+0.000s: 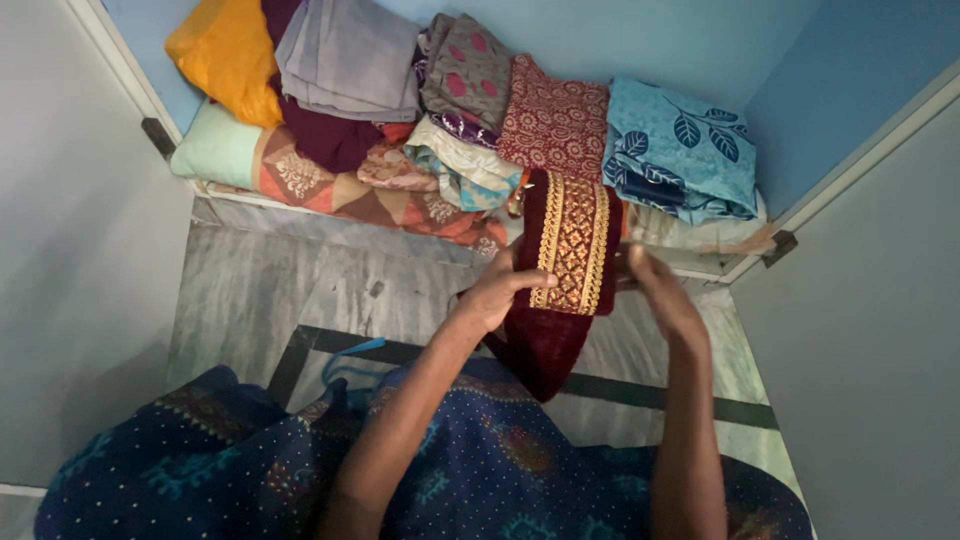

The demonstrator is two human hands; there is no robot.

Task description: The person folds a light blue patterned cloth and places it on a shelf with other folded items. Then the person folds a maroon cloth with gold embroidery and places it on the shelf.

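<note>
Maroon folded cloth with gold embroidered band [570,270] is gripped by left hand [497,290] and right hand [662,295], before stacked folded fabrics [460,120].

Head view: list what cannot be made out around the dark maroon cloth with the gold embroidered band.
- Dark maroon cloth with the gold embroidered band: its full shape is hidden, folded over itself and partly covered by the left hand.
- Right hand: its fingertips are hidden behind the cloth, so its grip is unclear.
- Lower folded fabrics in the stack: covered by the pieces above.
- Orange folded cloth: cut off by the top edge.
</note>
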